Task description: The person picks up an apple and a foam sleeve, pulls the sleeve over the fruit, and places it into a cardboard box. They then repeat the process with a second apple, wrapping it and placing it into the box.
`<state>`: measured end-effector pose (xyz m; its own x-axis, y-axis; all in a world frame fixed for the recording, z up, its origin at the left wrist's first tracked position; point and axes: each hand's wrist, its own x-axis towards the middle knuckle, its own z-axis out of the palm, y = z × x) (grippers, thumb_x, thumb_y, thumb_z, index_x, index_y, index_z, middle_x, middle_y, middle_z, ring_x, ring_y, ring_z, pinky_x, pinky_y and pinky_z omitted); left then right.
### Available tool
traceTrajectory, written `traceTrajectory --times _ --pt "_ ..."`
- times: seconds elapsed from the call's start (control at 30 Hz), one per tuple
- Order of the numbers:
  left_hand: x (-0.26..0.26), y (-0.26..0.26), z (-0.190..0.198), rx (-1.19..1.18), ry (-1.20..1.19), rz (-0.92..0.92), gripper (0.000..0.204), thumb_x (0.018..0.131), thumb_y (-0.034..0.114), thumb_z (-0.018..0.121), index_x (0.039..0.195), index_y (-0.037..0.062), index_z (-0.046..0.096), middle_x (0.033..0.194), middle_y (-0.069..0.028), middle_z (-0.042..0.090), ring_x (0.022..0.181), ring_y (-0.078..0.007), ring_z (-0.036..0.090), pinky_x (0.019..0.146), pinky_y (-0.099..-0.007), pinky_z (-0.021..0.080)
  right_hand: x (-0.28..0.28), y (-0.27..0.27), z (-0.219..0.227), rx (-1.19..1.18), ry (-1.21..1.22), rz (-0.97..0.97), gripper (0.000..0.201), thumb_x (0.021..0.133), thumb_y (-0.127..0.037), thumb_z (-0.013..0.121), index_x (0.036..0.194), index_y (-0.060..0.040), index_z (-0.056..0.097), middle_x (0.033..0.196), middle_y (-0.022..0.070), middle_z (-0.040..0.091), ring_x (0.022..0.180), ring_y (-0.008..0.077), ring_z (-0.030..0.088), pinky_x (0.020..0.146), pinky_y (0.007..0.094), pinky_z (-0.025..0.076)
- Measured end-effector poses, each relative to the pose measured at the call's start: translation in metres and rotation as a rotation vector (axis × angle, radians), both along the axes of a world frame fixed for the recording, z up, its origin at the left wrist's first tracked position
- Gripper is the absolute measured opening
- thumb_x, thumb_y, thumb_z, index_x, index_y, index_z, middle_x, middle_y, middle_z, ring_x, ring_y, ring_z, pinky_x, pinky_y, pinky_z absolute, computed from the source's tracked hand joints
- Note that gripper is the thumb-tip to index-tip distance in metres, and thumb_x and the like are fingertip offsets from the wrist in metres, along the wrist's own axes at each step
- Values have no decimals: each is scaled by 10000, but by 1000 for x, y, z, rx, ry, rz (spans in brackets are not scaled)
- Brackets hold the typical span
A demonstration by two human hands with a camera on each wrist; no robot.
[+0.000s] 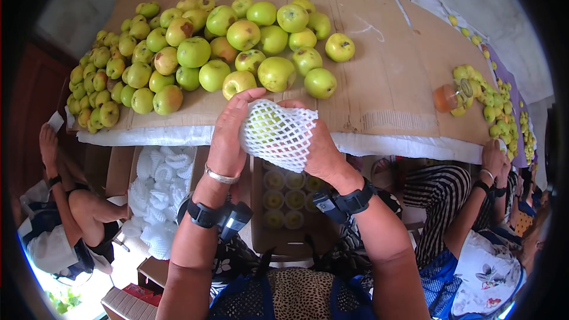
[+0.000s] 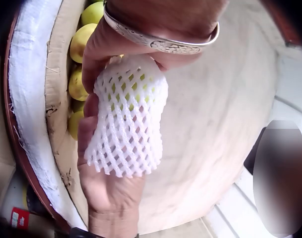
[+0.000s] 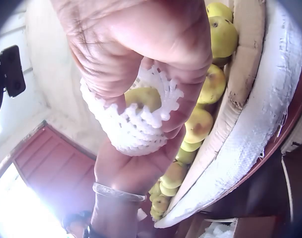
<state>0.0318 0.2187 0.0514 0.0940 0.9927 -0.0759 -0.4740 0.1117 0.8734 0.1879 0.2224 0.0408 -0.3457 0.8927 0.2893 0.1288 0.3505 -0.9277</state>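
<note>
Cardboard covers the counter (image 1: 373,92), and a pile of apples (image 1: 192,53) spreads beyond the hands and out to the left hand's outer side. The left hand (image 1: 228,142) is partly closed, its fingers curved round the covered end of a white foam net (image 1: 278,133); the right hand (image 1: 325,151) is curled at the net's open end, gripping its edge. The apple (image 3: 143,98) sits inside the net, between the hands, just above the counter's near edge. The step looks like sleeving, with the apple well in and the mouth loose. From here the work seems to call for the left hand to steady the apple while the right evens the net without tearing the mesh. Below the hands, an open box (image 1: 281,244) holds rows of pale, round packs (image 1: 294,200).
</note>
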Motion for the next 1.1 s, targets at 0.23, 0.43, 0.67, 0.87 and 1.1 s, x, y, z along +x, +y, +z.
traceTrajectory --times 0.23,0.43,0.67,0.87,1.1 --pt "-3 3 -32 -90 -75 -2 406 932 265 321 1149 -31 495 1090 -142 572 996 -220 556 888 -322 435 -2 -7 19 -253 -6 -36 414 708 -161 710 1042 15 542 936 126 607 841 145 608 754 285 469" --pt "-9 4 -26 -101 -953 -183 467 896 311 329 1209 -7 465 1098 -197 573 1044 -389 532 879 -480 458 16 4 34 -379 336 39 732 642 -244 780 1214 8 399 1171 148 502 985 206 545 810 322 455" --pt "-9 9 -36 -87 -971 -136 507 909 453 355 1251 95 461 1168 -178 545 1023 -405 540 834 -508 487 3 -16 37 533 -189 -93 492 572 -217 797 1013 -165 585 1337 220 322 1227 441 315 976 512 309" --pt "2 6 -14 -254 -663 33 495 894 415 343 1224 73 482 1095 -123 584 956 -318 582 819 -454 491 3 -14 32 551 -263 -97 222 592 -97 754 744 -104 593 1358 185 313 1245 480 258 1007 552 231" --pt "-5 11 -29 -177 -619 141 428 886 321 371 1119 -4 522 1064 -136 598 979 -264 571 872 -386 450 5 -15 33 495 -183 -79 118 686 -135 701 749 -93 610 1339 205 340 1264 472 247 1017 538 215"
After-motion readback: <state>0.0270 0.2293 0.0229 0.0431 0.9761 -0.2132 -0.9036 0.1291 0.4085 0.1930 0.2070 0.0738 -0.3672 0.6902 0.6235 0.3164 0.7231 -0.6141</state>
